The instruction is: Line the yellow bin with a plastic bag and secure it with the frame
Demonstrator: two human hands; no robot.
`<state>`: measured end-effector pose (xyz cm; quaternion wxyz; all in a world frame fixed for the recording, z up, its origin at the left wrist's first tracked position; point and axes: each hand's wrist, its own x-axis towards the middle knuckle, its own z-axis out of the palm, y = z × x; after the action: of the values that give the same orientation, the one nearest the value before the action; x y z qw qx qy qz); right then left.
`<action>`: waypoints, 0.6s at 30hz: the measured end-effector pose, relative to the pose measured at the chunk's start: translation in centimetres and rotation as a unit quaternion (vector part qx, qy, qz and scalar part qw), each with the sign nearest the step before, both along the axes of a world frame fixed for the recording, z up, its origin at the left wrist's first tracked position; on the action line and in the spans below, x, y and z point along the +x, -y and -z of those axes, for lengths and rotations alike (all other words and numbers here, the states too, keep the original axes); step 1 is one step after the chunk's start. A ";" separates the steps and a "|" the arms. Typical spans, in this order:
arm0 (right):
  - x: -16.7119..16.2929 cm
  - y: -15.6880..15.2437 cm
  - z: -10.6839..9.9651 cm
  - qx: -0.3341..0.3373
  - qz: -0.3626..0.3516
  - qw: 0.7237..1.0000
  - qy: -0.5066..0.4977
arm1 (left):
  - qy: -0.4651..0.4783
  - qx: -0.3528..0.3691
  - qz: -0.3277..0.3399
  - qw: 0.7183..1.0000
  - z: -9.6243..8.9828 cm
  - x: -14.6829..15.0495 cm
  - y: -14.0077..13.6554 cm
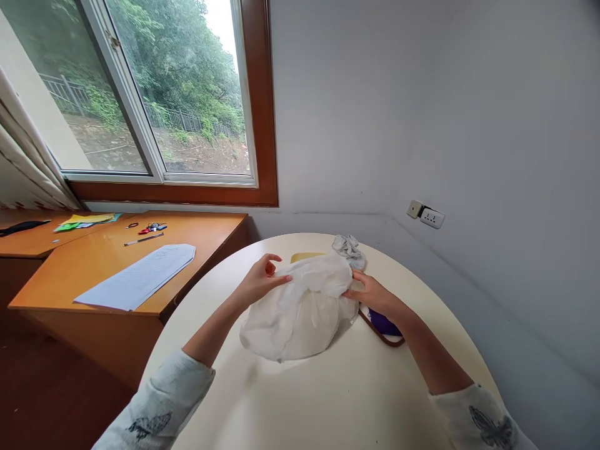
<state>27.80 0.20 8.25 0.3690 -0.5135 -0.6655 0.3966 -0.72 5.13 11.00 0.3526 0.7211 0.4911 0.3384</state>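
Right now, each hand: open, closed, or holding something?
Left hand: partly open, thumb against the white cloth.
Right hand: at the cloth's right edge; grip cannot be told.

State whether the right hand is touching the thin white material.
Touching. The head view shows the right hand at the right edge of the thin white material, thumb against it.
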 end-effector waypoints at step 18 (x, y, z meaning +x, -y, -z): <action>-1.5 -4.1 -1.5 0.018 0.126 0.974 -0.189 | 0.154 -0.033 -0.038 0.987 0.3 1.4 -3.2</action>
<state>26.25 4.31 9.71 0.5438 -0.5025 -0.5208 0.4248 0.69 8.33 10.68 0.4345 0.6294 0.4683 0.4425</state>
